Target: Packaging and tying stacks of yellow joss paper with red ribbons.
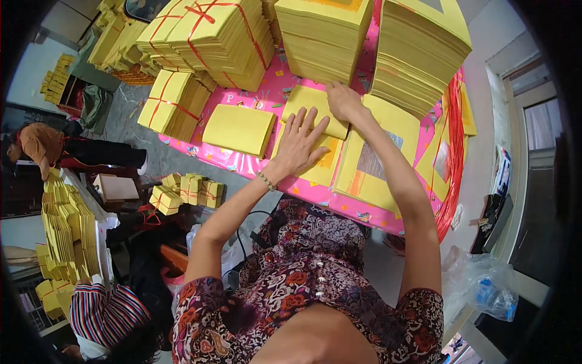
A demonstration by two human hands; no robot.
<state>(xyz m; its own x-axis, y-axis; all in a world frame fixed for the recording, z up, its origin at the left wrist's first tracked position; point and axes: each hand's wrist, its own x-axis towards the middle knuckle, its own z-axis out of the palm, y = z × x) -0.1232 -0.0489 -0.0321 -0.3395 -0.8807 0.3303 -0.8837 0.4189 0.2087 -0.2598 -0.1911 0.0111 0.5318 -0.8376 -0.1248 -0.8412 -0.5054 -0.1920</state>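
My left hand [299,144] lies flat with fingers spread, pressing on a folded bundle of yellow paper [310,102] on the pink table. At the bundle's far right edge my right hand [344,102] is closed, its curled fingers on the paper and its fingertips partly hidden. Under the bundle and my left hand lies a yellow sheet with an orange patch [328,159]. A thick folded yellow bundle [238,130] rests to the left. Beneath my right forearm is a flat stack of yellow paper with a silver patch [351,173].
Tall yellow paper stacks [324,51] line the table's far side. Bundles tied with red string [173,104] stand at the left. Red string strands [451,164] hang over the right edge. Two other people work at the left beside another table piled with yellow paper [70,221].
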